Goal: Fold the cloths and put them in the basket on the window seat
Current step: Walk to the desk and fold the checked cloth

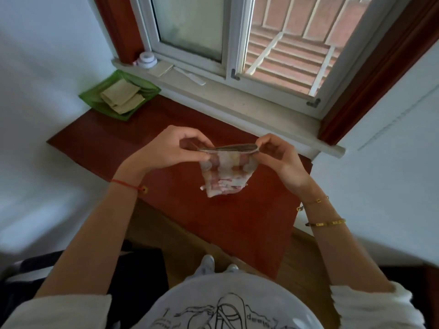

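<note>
Item: pink-and-cream checked cloth (228,172), partly folded, held in the air above the red window seat (107,138), near centre.
Hold: my left hand (171,148) pinches its top left corner and my right hand (278,160) pinches the top right. The rest hangs limp below.
Handling, by my judgement: light, soft, no stiffness, not fragile. The layers may slip apart, so grip along the stacked top edge, corners together.
Destination: green basket (91,95), far left on the seat, holding folded beige cloths (122,96).
</note>
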Action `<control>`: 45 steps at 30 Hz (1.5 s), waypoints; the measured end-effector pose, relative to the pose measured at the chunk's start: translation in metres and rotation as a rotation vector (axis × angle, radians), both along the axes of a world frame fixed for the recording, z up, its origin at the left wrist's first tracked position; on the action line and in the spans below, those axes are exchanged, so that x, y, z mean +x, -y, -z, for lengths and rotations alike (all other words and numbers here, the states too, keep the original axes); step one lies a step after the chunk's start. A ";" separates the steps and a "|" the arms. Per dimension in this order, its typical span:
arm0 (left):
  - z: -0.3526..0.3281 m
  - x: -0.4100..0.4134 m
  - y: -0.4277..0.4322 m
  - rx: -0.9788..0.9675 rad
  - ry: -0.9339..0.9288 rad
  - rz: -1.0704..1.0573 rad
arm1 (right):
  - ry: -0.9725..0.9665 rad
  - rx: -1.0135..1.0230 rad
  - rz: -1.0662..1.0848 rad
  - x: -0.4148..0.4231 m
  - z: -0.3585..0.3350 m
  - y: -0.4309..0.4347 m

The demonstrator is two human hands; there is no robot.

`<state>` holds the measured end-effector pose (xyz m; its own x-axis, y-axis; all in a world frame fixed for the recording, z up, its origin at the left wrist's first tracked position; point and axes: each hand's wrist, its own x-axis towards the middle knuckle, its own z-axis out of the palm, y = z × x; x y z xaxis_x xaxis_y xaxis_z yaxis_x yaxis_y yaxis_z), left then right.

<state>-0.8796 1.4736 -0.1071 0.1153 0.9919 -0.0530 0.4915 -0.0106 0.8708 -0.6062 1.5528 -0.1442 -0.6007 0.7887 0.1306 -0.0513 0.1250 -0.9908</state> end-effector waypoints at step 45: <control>0.221 0.078 0.001 -0.198 -0.367 -0.204 | 0.935 -0.030 0.221 0.024 0.200 -0.003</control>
